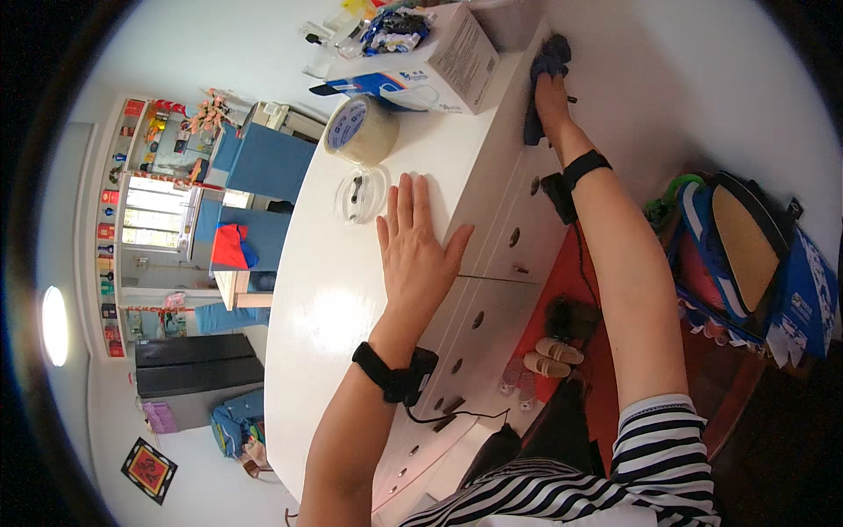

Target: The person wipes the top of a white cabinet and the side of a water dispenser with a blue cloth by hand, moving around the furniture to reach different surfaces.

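Observation:
My left hand [411, 250] lies flat on the white top of a cabinet [307, 299], fingers stretched out and nothing held. Just beyond its fingertips are a small round clear plastic dish [361, 195] with something small and dark in it, and a wide roll of clear packing tape [362, 130]. My right arm reaches far out along the cabinet's front side. There my right hand [551, 98] is closed on a dark blue-grey cloth [551, 57], which bunches at the cabinet's edge by the wall. The cloth partly hides its fingers.
A white and blue cardboard box [430, 70] stands on the cabinet, with small items piled on it. Bags [738, 246] lean by the wall at right. Slippers [553, 358] lie on a red mat below the drawers. Blue chairs [272, 162] and a dark fridge [193, 364] are farther off.

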### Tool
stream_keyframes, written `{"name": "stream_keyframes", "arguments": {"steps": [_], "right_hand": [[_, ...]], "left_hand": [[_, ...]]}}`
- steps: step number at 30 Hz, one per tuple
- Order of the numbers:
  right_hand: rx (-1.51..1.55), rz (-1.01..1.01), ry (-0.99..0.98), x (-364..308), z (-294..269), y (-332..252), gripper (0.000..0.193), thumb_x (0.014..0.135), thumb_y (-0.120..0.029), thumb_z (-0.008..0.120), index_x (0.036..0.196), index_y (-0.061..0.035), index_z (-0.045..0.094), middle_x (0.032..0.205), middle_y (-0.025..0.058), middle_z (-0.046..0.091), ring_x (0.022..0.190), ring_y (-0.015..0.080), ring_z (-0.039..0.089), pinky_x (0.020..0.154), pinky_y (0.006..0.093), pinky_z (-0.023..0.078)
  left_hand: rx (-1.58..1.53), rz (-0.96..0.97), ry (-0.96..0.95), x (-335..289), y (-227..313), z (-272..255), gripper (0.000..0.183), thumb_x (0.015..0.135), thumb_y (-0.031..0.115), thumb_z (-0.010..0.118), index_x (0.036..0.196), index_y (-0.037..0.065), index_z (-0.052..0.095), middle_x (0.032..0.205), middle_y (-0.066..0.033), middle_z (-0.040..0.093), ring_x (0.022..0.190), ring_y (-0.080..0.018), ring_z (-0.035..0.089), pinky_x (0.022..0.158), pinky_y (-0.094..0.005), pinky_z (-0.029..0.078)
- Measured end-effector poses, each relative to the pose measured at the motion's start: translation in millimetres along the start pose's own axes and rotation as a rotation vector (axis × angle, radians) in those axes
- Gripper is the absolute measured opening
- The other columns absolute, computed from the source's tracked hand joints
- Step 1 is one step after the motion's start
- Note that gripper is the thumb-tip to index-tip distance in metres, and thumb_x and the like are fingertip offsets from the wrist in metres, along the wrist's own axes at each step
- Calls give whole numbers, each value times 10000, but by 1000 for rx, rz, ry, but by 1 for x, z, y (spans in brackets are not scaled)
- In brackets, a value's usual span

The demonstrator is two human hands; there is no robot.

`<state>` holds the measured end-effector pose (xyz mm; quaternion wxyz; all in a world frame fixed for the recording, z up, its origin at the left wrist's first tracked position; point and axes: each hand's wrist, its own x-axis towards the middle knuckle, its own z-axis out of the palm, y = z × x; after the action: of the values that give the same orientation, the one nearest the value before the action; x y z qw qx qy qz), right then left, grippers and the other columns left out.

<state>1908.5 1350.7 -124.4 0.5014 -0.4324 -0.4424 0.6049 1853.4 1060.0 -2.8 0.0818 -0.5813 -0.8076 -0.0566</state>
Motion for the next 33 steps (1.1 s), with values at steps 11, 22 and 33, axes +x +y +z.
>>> {"name": "stream_keyframes", "arguments": {"steps": [11, 22, 33], "right_hand": [[17, 27, -54, -241, 35, 69, 522, 901, -164, 327, 1342, 77, 184, 1394, 242, 213, 1298, 348, 204, 1083, 357, 130], [-65, -10, 2, -160, 27, 55, 541, 893, -150, 320, 1329, 127, 158, 1385, 301, 194, 1297, 412, 185, 1089, 387, 129], [-106, 391, 3, 24, -36, 107, 594, 900, -375, 328, 1360, -8, 245, 1353, 178, 334, 1200, 337, 362, 1017, 429, 281]], "left_hand": [[25, -6, 34, 3, -5, 9, 747, 811, 430, 575, 1373, 58, 253, 1421, -162, 248, 1329, -318, 198, 1058, -475, 186], [51, -31, 16, 0, -9, 6, 754, 808, 431, 578, 1377, 67, 244, 1423, -149, 246, 1334, -303, 188, 1066, -464, 177], [59, -19, -39, 5, 1, 1, 773, 799, 436, 590, 1372, 46, 248, 1416, -174, 248, 1329, -323, 198, 1064, -477, 171]]}}
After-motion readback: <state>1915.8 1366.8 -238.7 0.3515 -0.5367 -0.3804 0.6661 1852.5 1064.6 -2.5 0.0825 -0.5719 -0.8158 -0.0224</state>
